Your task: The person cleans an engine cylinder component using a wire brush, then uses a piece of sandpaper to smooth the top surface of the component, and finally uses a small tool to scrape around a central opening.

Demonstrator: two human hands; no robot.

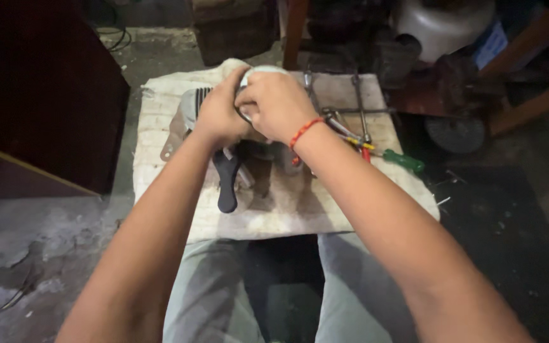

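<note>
Both my hands meet over a grey metal machine part with cooling fins that rests on a whitish cloth. My left hand grips the part from the left side. My right hand, with a red string bracelet on the wrist, closes on a round pale piece at the top of the part. A black lever-like handle sticks out below my hands toward me. What lies under my palms is hidden.
Wrenches and metal rods lie on the cloth at the right, with a green-handled screwdriver at its edge. A dark cabinet stands left. A grey disc and cluttered gear sit at the back right. My knees are below.
</note>
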